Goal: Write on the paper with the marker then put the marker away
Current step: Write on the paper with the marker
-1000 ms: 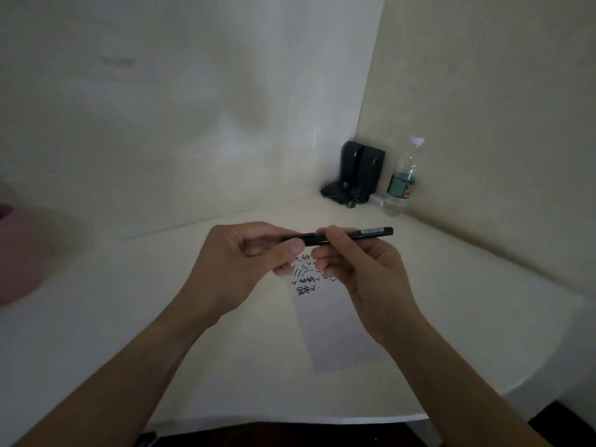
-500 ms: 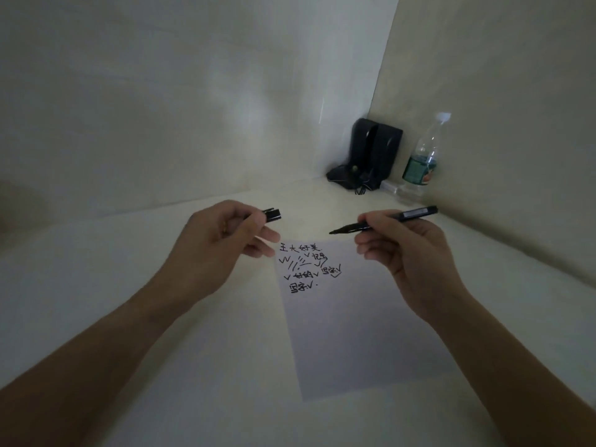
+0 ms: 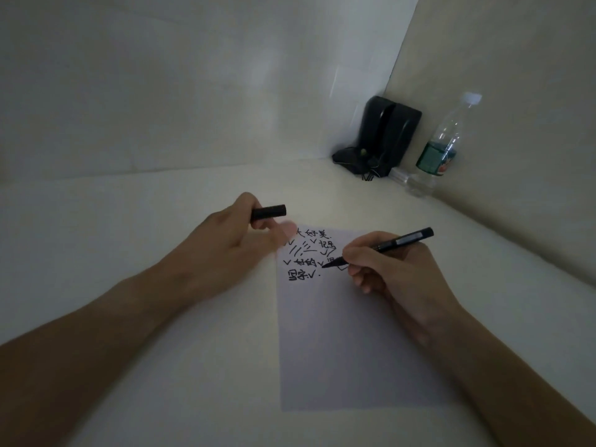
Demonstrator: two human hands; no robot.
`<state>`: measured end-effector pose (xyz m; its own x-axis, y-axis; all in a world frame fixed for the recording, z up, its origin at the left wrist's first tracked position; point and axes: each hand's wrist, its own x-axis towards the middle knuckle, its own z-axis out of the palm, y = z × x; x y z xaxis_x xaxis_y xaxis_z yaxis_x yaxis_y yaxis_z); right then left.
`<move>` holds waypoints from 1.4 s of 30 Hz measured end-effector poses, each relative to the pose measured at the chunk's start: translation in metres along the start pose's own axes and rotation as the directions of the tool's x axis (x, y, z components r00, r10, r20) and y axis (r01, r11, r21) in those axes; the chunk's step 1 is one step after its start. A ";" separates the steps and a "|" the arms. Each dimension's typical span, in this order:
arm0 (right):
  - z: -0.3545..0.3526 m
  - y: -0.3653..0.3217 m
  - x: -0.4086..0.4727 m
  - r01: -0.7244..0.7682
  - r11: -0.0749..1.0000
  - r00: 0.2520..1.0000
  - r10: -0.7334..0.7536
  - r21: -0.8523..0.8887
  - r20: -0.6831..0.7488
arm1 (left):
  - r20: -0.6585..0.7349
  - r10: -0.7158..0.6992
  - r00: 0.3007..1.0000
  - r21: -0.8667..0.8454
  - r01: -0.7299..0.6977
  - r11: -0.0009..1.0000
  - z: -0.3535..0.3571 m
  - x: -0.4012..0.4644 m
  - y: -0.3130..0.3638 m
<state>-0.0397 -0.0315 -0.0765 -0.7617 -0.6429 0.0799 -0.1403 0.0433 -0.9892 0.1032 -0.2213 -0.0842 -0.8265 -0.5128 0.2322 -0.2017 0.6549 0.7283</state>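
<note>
Right hand (image 3: 396, 272) fingers grip marker (image 3: 380, 247), tip seemingly touching paper (image 3: 348, 343); left hand (image 3: 232, 250) holds cap (image 3: 268, 212).

We see a right hand (image 3: 392, 272) gripping an uncapped black marker (image 3: 383, 247), tip at handwriting on white paper (image 3: 342, 343) on a bench (image 3: 161, 221). The left hand (image 3: 232, 246) holds the cap (image 3: 269, 211).

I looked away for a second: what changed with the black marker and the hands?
The left hand pulled the black cap off the black marker and moved left with it. The right hand lowered the marker's tip to the white paper sheet. The paper, clear plastic water bottle and black speakers stayed put.
</note>
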 end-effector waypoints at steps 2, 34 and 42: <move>0.006 0.000 -0.005 0.023 1.000 0.999 -0.023 -0.004 0.033 | 0.040 0.104 0.994 0.116 -0.108 0.987 0.001 -0.001 -0.004; -0.007 0.011 -0.002 0.080 0.970 0.992 -0.099 -0.229 -0.074 | 0.093 0.135 0.986 0.183 -0.150 0.972 0.004 0.002 -0.009; -0.007 0.013 0.000 0.065 0.977 0.988 -0.091 -0.202 -0.126 | 0.096 0.135 0.986 0.169 -0.150 0.974 0.003 0.002 -0.010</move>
<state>-0.0459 -0.0253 -0.0886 -0.8192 -0.5429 0.1849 -0.3144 0.1555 -0.9365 0.1024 -0.2270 -0.0928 -0.8928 -0.3638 0.2657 -0.1611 0.8086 0.5658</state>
